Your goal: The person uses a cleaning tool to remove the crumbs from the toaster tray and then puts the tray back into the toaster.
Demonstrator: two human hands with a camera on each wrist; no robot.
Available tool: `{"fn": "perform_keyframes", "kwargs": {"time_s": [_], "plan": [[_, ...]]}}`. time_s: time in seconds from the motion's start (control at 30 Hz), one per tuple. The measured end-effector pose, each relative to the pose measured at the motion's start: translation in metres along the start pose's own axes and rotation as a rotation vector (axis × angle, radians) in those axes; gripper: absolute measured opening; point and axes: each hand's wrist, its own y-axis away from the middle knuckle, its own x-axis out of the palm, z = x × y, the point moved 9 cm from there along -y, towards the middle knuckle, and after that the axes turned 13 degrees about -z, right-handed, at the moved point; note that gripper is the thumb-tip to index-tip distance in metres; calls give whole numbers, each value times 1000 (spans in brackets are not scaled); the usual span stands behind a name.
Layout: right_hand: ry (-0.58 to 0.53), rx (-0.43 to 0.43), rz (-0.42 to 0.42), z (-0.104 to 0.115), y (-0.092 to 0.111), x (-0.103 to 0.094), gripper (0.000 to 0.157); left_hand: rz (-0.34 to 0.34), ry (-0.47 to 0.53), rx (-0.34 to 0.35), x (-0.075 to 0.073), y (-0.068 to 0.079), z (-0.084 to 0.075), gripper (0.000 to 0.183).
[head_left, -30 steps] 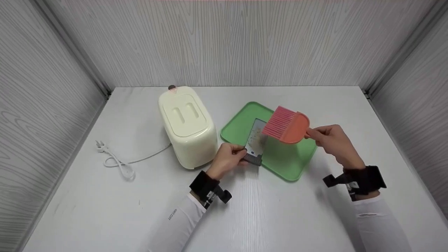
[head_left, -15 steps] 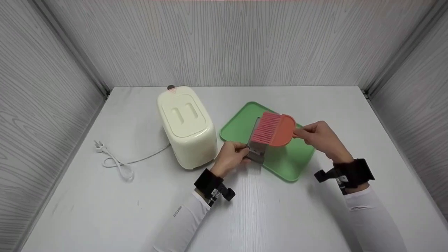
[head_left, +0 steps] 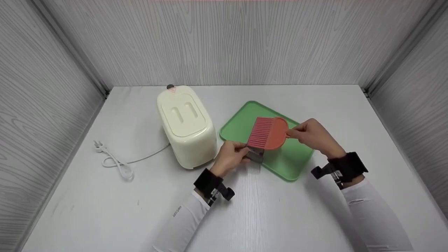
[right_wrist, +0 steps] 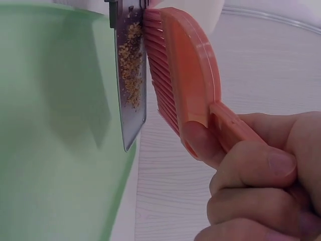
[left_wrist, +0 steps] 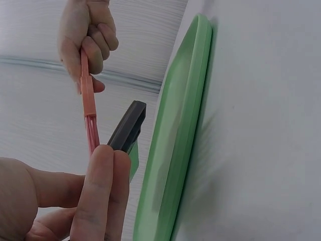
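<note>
My left hand [head_left: 228, 157] pinches the dark handle end [head_left: 255, 155] of a crumb tray [right_wrist: 131, 120], held above a green tray [head_left: 292, 168]. Tan crumbs [right_wrist: 131, 65] lie on its metal surface in the right wrist view. By its handle, my right hand [head_left: 312, 136] grips a small orange brush [head_left: 277, 134]. The pink bristles [head_left: 259, 131] lie over the crumb tray and hide most of it in the head view. In the right wrist view the bristle tips are at the crumb tray's surface near the handle; firm contact is hard to tell.
A cream toaster [head_left: 189, 122] with a lid on top stands left of the green tray. Its white cord runs left to a plug [head_left: 99, 147] on the white table [head_left: 105, 210]. Pale wood-grain walls [head_left: 231, 42] enclose the back and sides.
My right hand has carried the brush left and toward me, from the crumb tray's right side to over it, down near its handle. The left hand has stayed nearly still.
</note>
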Motion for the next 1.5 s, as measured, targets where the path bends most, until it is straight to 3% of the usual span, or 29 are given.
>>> {"fn": "perform_keyframes", "kwargs": {"time_s": [0.37,0.8,1.07,1.3,1.5], "plan": [[88,-32,-1,0,-4,-5,29,-13,71,38,0,0,-6,27],[172,-68,-33,-1,0,-20,31,-16,100,14,0,0,-5,29],[162,-46,-64,-5,4,-35,35,-21,77,15,-1,0,-4,28],[95,-76,-96,6,9,-49,35,-17,54,22,-2,1,-5,29],[101,-110,-118,16,12,-45,33,-12,66,45,-1,1,-5,29]]}}
